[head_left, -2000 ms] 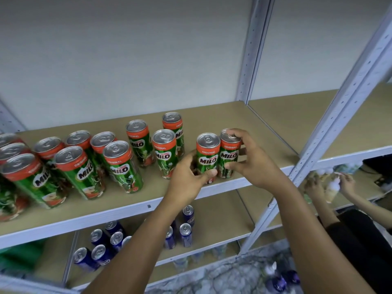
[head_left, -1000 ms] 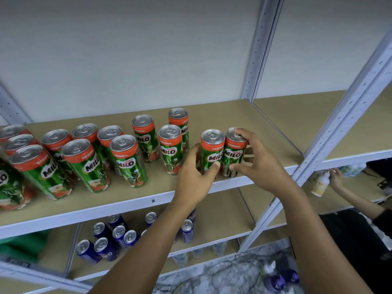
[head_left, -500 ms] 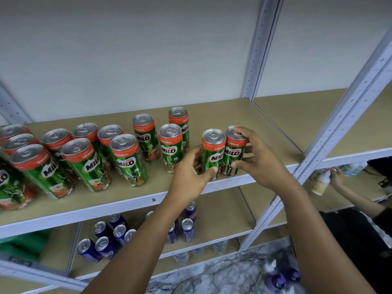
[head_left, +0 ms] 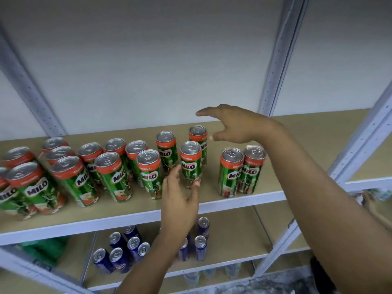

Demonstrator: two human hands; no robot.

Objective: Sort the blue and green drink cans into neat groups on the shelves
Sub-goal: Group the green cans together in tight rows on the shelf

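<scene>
Left hand [head_left: 180, 200] spread wide, fingertips touching green can [head_left: 191, 164]; right hand [head_left: 235, 125] spread wide, empty, at 1 o'clock above it

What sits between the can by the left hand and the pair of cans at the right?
Head view: only bare shelf between that can and the pair.

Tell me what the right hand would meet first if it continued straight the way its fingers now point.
Probably nothing: the open right hand points left above the rearmost green and orange Milo can, with only the pale back wall beyond. Depth is unclear.
</scene>
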